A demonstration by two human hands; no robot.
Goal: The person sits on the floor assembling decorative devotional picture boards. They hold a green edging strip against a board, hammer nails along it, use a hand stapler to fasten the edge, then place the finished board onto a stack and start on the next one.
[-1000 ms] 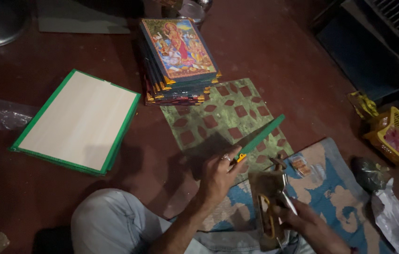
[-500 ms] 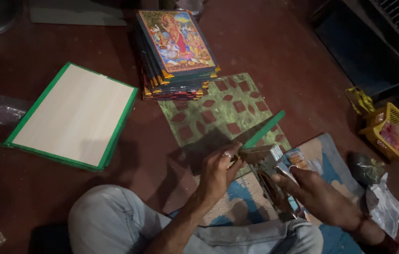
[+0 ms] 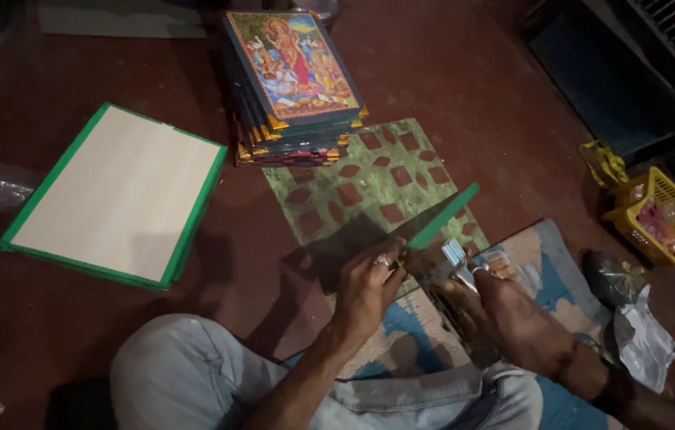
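The right hand [image 3: 505, 318] is now bringing a metal tool [image 3: 457, 275] against the green-edged board [image 3: 433, 219], its fingers clamped around it; left hand [image 3: 365, 287] fingers are pinching the board's lower corner.

Board [image 3: 115, 199] lies left of picture stack [image 3: 294, 80].

You are sitting on the dark red floor [image 3: 115, 342] of a small picture-framing workshop. A stack of framed prints [image 3: 294, 80] stands ahead of you, a green-edged backing board [image 3: 115, 195] lies face down to the left, and a yellow basket [image 3: 664, 219] of small supplies sits at the right.
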